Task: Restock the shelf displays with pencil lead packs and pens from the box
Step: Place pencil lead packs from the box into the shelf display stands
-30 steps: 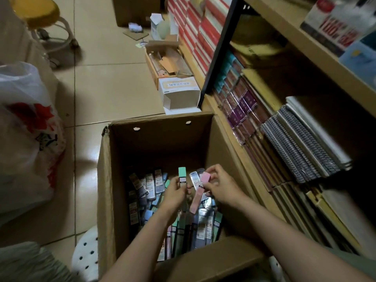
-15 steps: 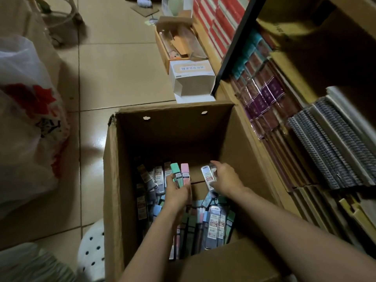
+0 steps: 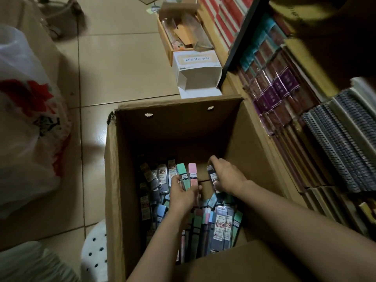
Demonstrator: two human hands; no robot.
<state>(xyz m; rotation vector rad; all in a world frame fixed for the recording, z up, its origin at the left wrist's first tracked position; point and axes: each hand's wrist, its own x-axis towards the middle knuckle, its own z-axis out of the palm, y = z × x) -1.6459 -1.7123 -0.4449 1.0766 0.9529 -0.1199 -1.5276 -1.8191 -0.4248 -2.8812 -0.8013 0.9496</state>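
- Packs of pencil lead (image 3: 221,226), slim, flat and printed with labels, lie heaped in grey, blue, green and pink on the bottom of the open cardboard box (image 3: 240,139).
- The left hand (image 3: 183,195) grips two of them, a green pack (image 3: 182,176) and a pink pack (image 3: 192,175), side by side and upright above the heap.
- The right hand (image 3: 227,176), just beside them, curls round one dark pack (image 3: 213,178).
- Bare cardboard shows at the far end of the box.
- The shelf (image 3: 317,119) stands right against the box; open tiled floor (image 3: 122,68) lies beyond and left.
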